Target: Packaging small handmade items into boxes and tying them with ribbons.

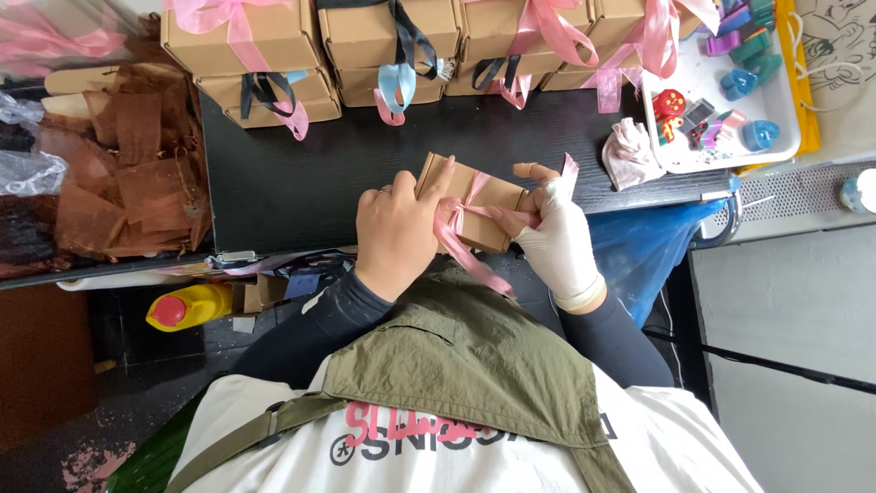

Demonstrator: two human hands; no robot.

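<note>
The small brown cardboard box point(474, 203) sits at the near edge of the black tabletop point(301, 173), between both hands. The left hand point(397, 233), bare, lies on the left part of the box, and its fingers point(436, 187) are closed on the pink ribbon point(461, 239) that crosses the box. The right hand point(558, 239) wears a white glove; its fingers pinch the same ribbon on the right side, and one ribbon end hangs down toward the person's green vest point(474, 365). Behind, finished boxes with bows point(383, 46) stand stacked. A white tray point(785, 141) with coloured small pieces is at the right.
</note>
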